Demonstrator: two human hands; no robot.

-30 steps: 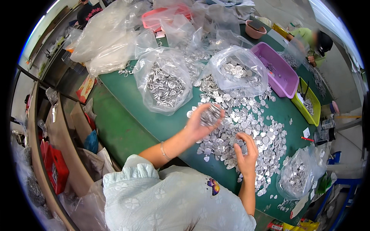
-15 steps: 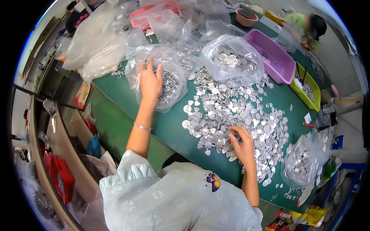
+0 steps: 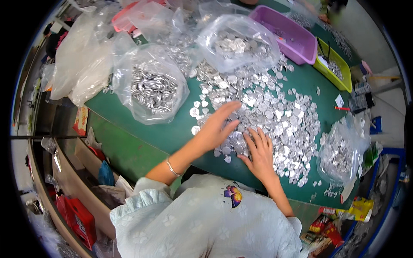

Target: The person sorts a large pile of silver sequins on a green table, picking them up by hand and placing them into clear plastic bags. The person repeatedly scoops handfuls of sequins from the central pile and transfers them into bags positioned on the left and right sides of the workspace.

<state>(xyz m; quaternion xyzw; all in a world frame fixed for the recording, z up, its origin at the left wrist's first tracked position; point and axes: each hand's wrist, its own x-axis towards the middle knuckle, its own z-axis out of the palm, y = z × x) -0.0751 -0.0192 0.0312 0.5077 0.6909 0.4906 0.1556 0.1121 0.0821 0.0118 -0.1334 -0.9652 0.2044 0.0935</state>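
A wide pile of small flat silver pieces (image 3: 297,129), discs and other shapes, is spread over the green table (image 3: 167,137). Over the pile's left part, my left hand (image 3: 213,132) reaches with fingers stretched out and the thumb apart, holding nothing I can see. Close to its right, my right hand (image 3: 261,160) has its spread fingertips at the near edge of the pieces. Left of both hands stands an open clear plastic bag (image 3: 123,88) with silver ring-like pieces (image 3: 152,88) inside. Behind the pile, another clear bag (image 3: 205,45) holds silver discs (image 3: 235,44).
A purple basin (image 3: 309,41) and a lime-green basin (image 3: 346,75) stand at the far right. Near the right table edge lies a third filled clear bag (image 3: 337,157). Crumpled plastic bags (image 3: 81,56) heap up at the far left. A red pencil-like stick (image 3: 342,108) lies nearby.
My left hand has left the bag of ring-like pieces and come right, over the pile. My right hand has shifted slightly left, its fingers more spread. The view has also shifted.
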